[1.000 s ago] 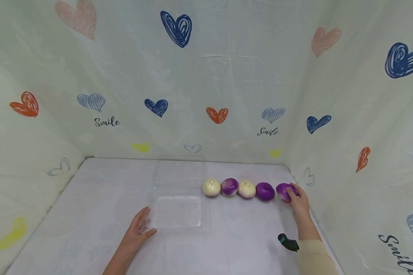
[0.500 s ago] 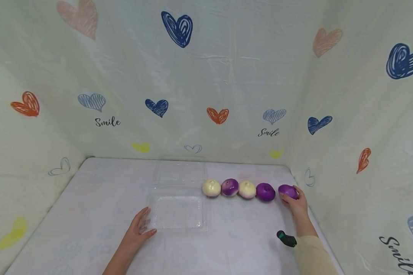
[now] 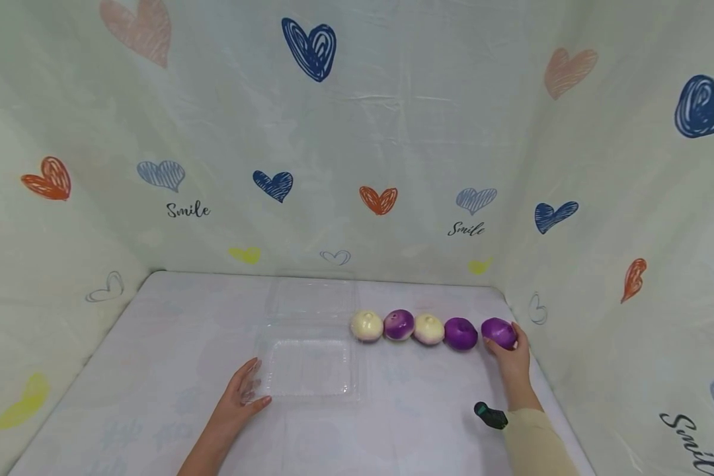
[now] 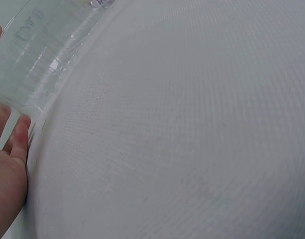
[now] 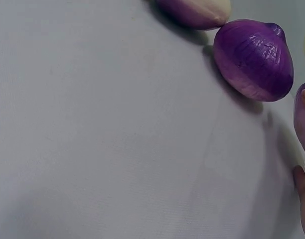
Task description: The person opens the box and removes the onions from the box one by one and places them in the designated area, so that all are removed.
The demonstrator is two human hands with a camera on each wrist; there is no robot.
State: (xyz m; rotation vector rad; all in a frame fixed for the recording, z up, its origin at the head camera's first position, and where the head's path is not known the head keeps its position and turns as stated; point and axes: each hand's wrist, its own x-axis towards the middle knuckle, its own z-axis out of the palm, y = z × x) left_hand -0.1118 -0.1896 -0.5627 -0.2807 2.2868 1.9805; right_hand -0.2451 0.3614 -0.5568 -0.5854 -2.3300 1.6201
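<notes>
Progress: all five onions lay in a row on the bench; none was in the clear box, so nothing looked packed yet, and all five seemed left to go.
Right hand: its fingers curled round the end purple onion, which rested on the bench at the right end of the row.
Left hand: fingers relaxed and flat, touching the box's near left corner.
Onion's look: glossy, deep purple, round, paler toward its base.
Neighbours: a second purple onion just beside it, apart from it.
</notes>
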